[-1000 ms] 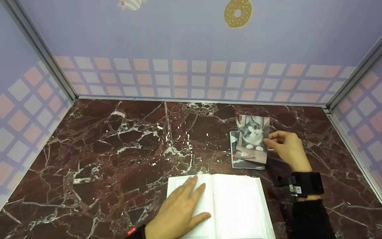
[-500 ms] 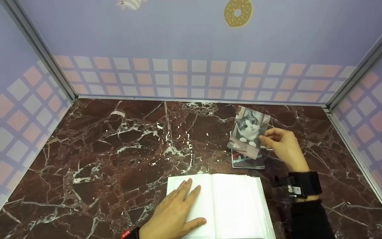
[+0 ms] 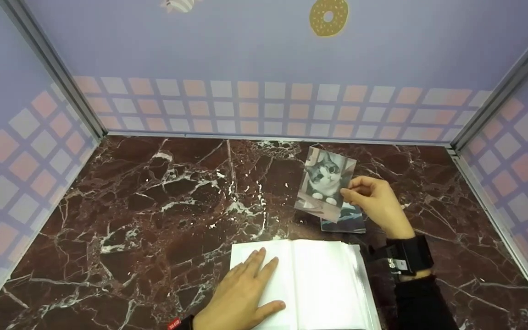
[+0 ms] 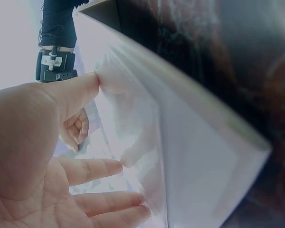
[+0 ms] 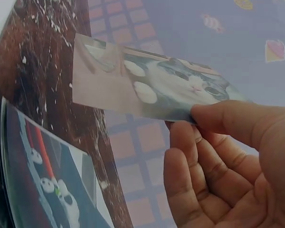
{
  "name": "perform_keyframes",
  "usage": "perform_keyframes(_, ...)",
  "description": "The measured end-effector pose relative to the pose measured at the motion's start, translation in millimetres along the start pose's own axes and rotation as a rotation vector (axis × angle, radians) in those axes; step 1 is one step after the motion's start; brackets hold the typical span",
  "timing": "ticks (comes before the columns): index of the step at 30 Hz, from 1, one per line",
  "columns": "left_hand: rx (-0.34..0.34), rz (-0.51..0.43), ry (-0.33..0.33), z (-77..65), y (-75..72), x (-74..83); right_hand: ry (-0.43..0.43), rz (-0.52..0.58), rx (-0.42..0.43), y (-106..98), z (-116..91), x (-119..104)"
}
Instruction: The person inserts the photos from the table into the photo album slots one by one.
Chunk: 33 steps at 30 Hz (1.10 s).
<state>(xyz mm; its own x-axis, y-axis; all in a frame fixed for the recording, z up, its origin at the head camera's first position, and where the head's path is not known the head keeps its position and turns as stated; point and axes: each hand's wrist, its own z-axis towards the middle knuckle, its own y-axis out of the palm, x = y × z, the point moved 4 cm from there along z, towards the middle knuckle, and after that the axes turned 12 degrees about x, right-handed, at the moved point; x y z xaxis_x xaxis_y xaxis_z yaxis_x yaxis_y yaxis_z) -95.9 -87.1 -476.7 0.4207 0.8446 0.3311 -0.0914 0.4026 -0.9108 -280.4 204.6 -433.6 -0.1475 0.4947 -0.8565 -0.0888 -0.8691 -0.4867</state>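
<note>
My right hand (image 3: pixel 376 201) pinches a cat photo (image 3: pixel 324 185) by its right edge between thumb and fingers, holding it tilted above the table. In the right wrist view the photo (image 5: pixel 147 83) is raised over the stack of pictures (image 5: pixel 52 180), whose top one shows pandas. That stack (image 3: pixel 344 224) is partly covered by the photo in the head view. My left hand (image 3: pixel 241 293) lies with fingers spread on the left page of an open album (image 3: pixel 328 284). Its clear sleeve (image 4: pixel 137 137) shows close to my left fingertips in the left wrist view.
A dark red marbled table (image 3: pixel 153 229) runs under everything. Purple panels with pink and white checks (image 3: pixel 273 105) wall it in at the back and both sides. The stack lies just beyond the album's far edge.
My right hand has lifted the cat photo off the stack and carried it leftward, tilting it. My left hand has slid slightly left on the page.
</note>
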Motion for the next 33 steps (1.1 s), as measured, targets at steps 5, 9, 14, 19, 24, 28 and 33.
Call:
perform_keyframes(5, 0.007, -0.009, 0.009, 0.8, -0.3, 0.6, 0.0, 0.081, -0.051, 11.8, -3.9, -7.3)
perform_keyframes(9, -0.002, -0.005, 0.009, 1.8, -0.9, 1.6, -0.004, 0.111, -0.114, 25.1, -7.1, -13.3)
perform_keyframes(14, 0.007, 0.007, 0.016, 1.7, -0.7, 2.5, -0.026, 0.123, -0.185, 47.4, -5.9, -24.5)
perform_keyframes(19, 0.03, 0.032, 0.028, 1.0, -0.1, 3.0, -0.031, 0.098, -0.227, 64.0, -7.6, -28.6)
perform_keyframes(24, 0.074, 0.072, 0.06, -0.4, -2.6, 5.3, -0.022, 0.145, -0.271, 76.7, -11.9, -27.0)
perform_keyframes(28, 0.106, 0.086, 0.083, -1.6, -3.9, 6.6, -0.024, 0.19, -0.288, 86.1, -13.6, -26.9)
perform_keyframes(33, 0.102, 0.082, 0.069, -1.9, -3.9, 7.2, 0.0, 0.232, -0.302, 94.6, -15.9, -26.9)
